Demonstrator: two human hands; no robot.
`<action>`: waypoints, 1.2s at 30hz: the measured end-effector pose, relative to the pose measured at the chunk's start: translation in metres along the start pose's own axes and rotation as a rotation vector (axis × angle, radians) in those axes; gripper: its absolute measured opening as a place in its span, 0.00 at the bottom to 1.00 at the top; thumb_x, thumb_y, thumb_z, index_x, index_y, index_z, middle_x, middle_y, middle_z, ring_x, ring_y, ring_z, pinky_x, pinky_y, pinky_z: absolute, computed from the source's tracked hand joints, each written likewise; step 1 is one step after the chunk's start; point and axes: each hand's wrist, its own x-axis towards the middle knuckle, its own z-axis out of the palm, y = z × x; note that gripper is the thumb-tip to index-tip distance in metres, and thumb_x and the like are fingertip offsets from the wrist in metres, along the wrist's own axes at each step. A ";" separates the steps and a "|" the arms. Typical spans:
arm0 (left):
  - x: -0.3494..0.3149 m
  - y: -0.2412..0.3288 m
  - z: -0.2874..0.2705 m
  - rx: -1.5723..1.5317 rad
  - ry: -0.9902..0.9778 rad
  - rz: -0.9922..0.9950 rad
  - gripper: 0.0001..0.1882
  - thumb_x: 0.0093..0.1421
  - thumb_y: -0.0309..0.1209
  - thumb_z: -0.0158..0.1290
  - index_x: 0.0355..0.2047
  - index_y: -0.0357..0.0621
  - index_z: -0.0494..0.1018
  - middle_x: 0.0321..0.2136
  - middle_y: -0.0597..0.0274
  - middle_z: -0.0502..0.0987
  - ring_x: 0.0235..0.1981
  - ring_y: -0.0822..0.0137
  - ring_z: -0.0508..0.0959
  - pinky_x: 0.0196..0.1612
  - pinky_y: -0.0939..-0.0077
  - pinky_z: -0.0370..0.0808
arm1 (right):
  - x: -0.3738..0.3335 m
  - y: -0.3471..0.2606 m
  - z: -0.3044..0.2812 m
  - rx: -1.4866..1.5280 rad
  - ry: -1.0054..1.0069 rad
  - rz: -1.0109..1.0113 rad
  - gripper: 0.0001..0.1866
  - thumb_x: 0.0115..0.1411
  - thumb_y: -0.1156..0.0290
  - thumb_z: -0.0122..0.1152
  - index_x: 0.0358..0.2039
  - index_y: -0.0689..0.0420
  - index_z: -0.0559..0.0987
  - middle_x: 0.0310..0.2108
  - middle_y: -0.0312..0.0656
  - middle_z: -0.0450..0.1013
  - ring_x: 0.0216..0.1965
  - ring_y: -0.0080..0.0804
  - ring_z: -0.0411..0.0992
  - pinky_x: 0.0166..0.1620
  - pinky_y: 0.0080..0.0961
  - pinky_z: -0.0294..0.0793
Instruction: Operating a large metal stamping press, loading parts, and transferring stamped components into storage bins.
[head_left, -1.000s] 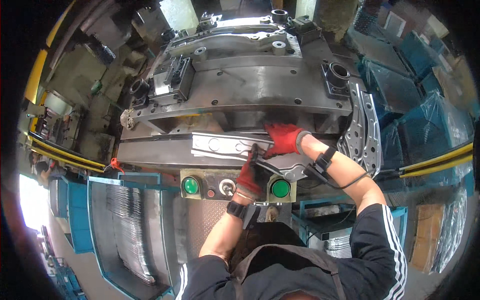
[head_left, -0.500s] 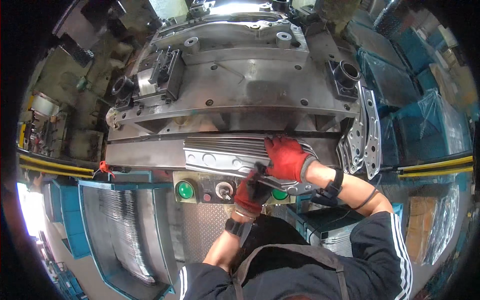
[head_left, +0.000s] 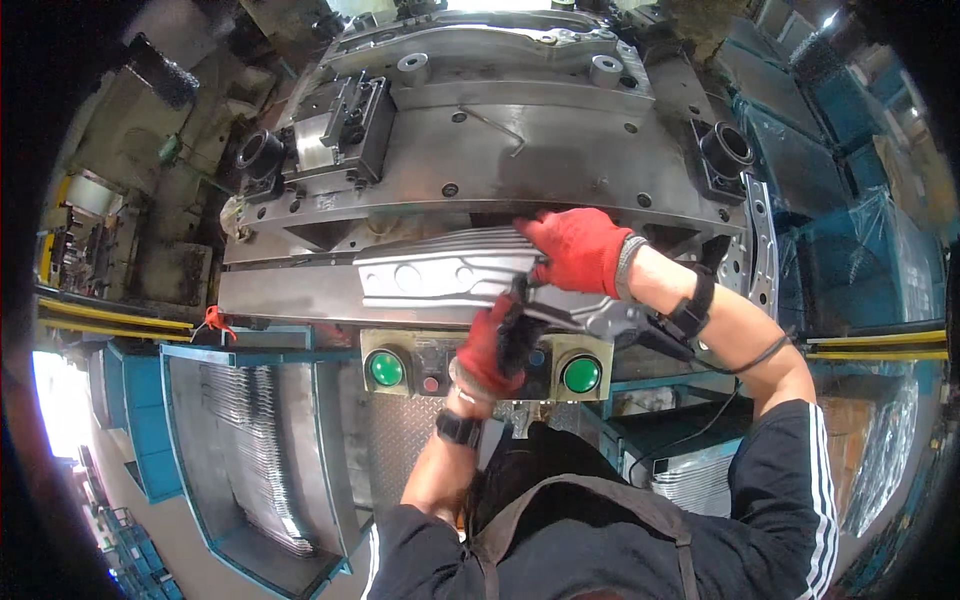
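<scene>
A stack of long, silvery pressed-metal panels (head_left: 415, 283) lies tilted along the front ledge of the machine bed, with round embossed marks on its front face. My right hand (head_left: 582, 252), in a red glove, is closed over the stack's upper edge; its fingertips are slightly blurred. Below it, my left hand (head_left: 492, 350), in a red glove with a black palm, is closed at the lower edge of the front panel. Its fingers are partly hidden. The right end of the stack narrows under my right wrist.
Behind the stack spreads a steel die (head_left: 560, 165) with a hex key (head_left: 492, 127) on it. More metal panels (head_left: 762, 240) stand at its right end. A control box (head_left: 468, 365) with green buttons sits in front. At left, a blue-framed bin (head_left: 190, 450) holds many stacked panels.
Both hands and the stack have moved up and a little left against the machine bed. The whole view has shifted slightly, and more of the control box shows.
</scene>
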 end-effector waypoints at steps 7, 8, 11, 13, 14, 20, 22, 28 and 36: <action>0.044 -0.042 0.016 -0.159 -0.028 -0.694 0.27 0.58 0.51 0.54 0.41 0.37 0.77 0.33 0.43 0.80 0.38 0.47 0.79 0.42 0.62 0.73 | -0.039 -0.029 0.066 -0.278 0.395 0.007 0.46 0.39 0.48 0.70 0.59 0.53 0.66 0.57 0.53 0.61 0.58 0.59 0.58 0.60 0.57 0.55; 0.048 -0.035 0.010 0.004 -0.100 -0.789 0.28 0.58 0.53 0.53 0.40 0.37 0.78 0.32 0.43 0.80 0.37 0.46 0.80 0.42 0.61 0.73 | -0.043 -0.032 0.066 -0.269 0.360 0.022 0.50 0.38 0.45 0.70 0.61 0.53 0.64 0.59 0.55 0.59 0.59 0.60 0.56 0.61 0.59 0.52; 0.043 -0.002 0.001 0.028 -0.002 -0.687 0.32 0.54 0.58 0.54 0.37 0.37 0.78 0.31 0.41 0.79 0.38 0.44 0.79 0.40 0.59 0.74 | -0.043 -0.031 0.068 -0.274 0.298 0.088 0.54 0.36 0.44 0.71 0.63 0.52 0.61 0.61 0.55 0.56 0.62 0.59 0.53 0.62 0.60 0.48; 0.029 0.017 -0.007 0.245 0.087 -0.625 0.30 0.53 0.57 0.55 0.37 0.38 0.78 0.32 0.42 0.79 0.38 0.46 0.79 0.39 0.59 0.74 | -0.042 -0.035 0.069 -0.292 0.301 0.102 0.54 0.37 0.45 0.71 0.63 0.52 0.60 0.61 0.55 0.56 0.62 0.59 0.53 0.62 0.60 0.48; 0.018 0.019 -0.011 0.216 0.135 -0.600 0.29 0.53 0.55 0.56 0.36 0.37 0.78 0.31 0.43 0.79 0.37 0.46 0.79 0.38 0.60 0.75 | -0.042 -0.038 0.071 -0.308 0.306 0.114 0.54 0.37 0.46 0.71 0.63 0.52 0.60 0.60 0.56 0.56 0.62 0.58 0.53 0.62 0.60 0.48; -0.063 -0.022 -0.047 -0.017 0.283 -0.532 0.23 0.54 0.48 0.58 0.39 0.39 0.77 0.33 0.48 0.80 0.39 0.51 0.80 0.40 0.65 0.75 | -0.047 -0.051 0.079 -0.267 0.429 0.130 0.51 0.40 0.52 0.70 0.64 0.51 0.59 0.60 0.57 0.56 0.62 0.59 0.53 0.61 0.66 0.46; -0.084 -0.029 -0.051 -0.043 0.273 -0.493 0.23 0.55 0.44 0.58 0.42 0.38 0.75 0.35 0.48 0.80 0.40 0.53 0.80 0.42 0.67 0.75 | -0.051 -0.052 0.078 -0.218 0.450 0.114 0.49 0.42 0.56 0.69 0.65 0.50 0.58 0.61 0.58 0.56 0.63 0.61 0.52 0.61 0.69 0.43; -0.108 -0.029 -0.040 0.027 0.212 -0.427 0.23 0.56 0.39 0.59 0.46 0.35 0.73 0.41 0.49 0.80 0.44 0.59 0.80 0.46 0.71 0.74 | -0.036 -0.049 0.096 -0.341 0.557 0.086 0.44 0.46 0.58 0.66 0.64 0.48 0.60 0.58 0.60 0.58 0.60 0.60 0.55 0.60 0.68 0.46; -0.138 -0.071 -0.043 0.107 0.042 -0.435 0.27 0.56 0.42 0.58 0.52 0.39 0.70 0.45 0.47 0.77 0.48 0.56 0.78 0.49 0.69 0.73 | -0.020 -0.053 0.110 -0.395 0.690 0.113 0.35 0.49 0.65 0.56 0.62 0.43 0.64 0.56 0.60 0.61 0.57 0.60 0.58 0.61 0.65 0.45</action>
